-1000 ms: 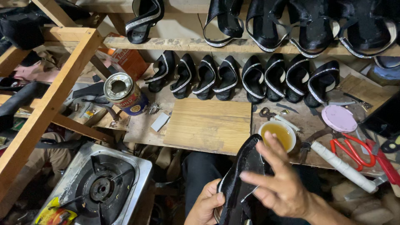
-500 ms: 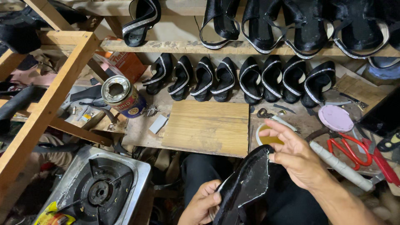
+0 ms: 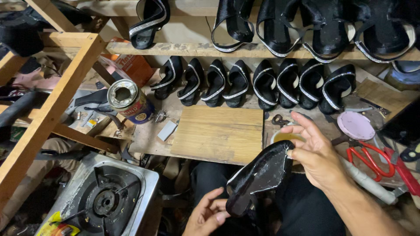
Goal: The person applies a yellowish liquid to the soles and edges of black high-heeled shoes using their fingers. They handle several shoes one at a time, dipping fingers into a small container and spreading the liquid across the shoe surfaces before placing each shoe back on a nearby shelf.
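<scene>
The right hand, right of centre in the lower frame, pinches the upper end of a black shoe piece between thumb and fingertips, the other fingers fanned loosely above it. The left hand, at the bottom centre, cups the lower end from beneath, palm up and fingers curled. So the shoe piece runs on a slant, its long axis from lower left to upper right, spanning both hands over the person's dark lap. Just behind the right hand's fingers sits a small cup of yellow glue, partly hidden. Left of it lies a bare wooden board; red scissors lie to the right. Farther back, a row of black sandals stands along the bench, a tin can at the upper left, a gas burner at the lower left.
</scene>
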